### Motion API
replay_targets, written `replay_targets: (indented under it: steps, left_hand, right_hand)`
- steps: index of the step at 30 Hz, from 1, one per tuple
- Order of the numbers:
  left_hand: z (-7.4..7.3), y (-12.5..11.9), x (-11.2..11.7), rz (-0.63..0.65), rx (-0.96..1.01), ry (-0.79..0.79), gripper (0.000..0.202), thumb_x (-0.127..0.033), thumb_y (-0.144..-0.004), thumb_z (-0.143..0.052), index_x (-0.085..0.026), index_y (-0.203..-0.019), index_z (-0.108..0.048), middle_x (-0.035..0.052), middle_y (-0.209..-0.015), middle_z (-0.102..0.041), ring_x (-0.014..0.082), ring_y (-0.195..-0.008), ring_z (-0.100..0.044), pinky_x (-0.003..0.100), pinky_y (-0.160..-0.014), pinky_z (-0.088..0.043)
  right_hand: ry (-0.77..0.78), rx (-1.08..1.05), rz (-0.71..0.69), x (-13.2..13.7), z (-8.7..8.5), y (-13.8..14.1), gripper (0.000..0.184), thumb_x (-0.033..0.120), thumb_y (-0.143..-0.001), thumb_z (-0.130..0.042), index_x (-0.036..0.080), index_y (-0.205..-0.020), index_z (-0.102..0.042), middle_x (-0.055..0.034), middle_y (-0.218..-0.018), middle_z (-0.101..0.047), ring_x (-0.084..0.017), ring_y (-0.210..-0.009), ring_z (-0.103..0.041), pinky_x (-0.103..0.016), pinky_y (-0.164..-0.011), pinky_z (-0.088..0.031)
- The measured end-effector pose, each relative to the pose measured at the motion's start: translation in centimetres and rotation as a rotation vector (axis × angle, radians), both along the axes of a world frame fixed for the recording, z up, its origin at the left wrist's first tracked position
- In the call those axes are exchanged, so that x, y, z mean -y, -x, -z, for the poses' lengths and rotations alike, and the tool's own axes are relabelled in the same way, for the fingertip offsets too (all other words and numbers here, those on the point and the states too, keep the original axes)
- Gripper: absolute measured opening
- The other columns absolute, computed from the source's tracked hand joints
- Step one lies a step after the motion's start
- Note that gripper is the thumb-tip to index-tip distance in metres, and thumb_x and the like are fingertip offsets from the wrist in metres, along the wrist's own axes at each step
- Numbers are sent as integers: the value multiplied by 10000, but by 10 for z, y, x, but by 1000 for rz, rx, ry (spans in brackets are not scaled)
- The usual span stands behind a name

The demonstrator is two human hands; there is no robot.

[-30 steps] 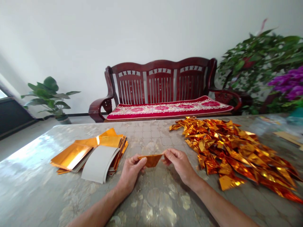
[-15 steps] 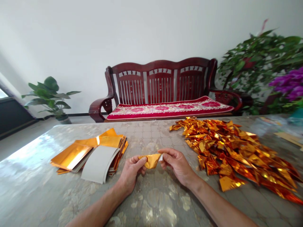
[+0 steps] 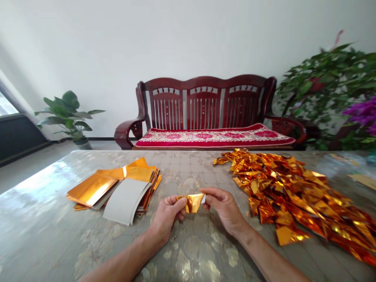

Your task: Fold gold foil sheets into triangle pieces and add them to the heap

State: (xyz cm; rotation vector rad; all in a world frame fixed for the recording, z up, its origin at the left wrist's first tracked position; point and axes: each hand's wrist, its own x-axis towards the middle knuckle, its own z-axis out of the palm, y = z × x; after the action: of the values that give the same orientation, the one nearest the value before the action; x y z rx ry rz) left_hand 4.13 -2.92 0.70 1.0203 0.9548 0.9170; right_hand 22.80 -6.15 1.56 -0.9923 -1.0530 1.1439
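Between my hands, just above the table, is a small folded piece of gold foil paper (image 3: pixel 194 203) with a pale underside showing at its right corner. My left hand (image 3: pixel 168 213) pinches its left end between thumb and fingers. At the right corner, my right hand (image 3: pixel 221 205) grips it with thumb and index finger. To the left lies a stack of gold foil sheets (image 3: pixel 96 188), with grey-backed sheets (image 3: pixel 125 201) fanned on top, face down. A large heap of folded gold foil pieces (image 3: pixel 282 188) spreads over the right side.
Everything lies on a table (image 3: pixel 96 250) with a glossy floral cover. Clear plastic wrapping (image 3: pixel 337 164) and a flat tan piece (image 3: pixel 364 181) sit at the far right. Behind stand a dark wooden bench (image 3: pixel 204 103) and potted plants (image 3: pixel 69 113).
The foil piece has tilted a little in my hands, its fold catching more light. My view has shifted slightly; both hands keep their pinch on it.
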Motion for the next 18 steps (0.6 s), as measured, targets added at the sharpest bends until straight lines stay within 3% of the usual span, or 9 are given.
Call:
replay_targets:
  steps: [10,18]
  left_hand:
    - [-5,-2,5,-31,-105,-98,450,-547,-679,-752,-105,-708,-673,-11,-532,-588,59,-436,-458,172,-457,-348]
    - [4,-3,1,-38,-234,-347,281,-407,-724,-707,-126,-708,-703,-23,-595,-560,85,-468,-474,198,-457,-380]
  right_hand:
    - [-2,78,40,1,-2,-1,275,418,-712,-804,179,-836,-746,-2,-674,-679,-112,-587,-568,-220,-553,-457]
    - [32,191,97,-2,1,-6,242,383,-685,-772,170,-728,-665,19,-557,-624,-113,-517,-543,-226,-523,-436]
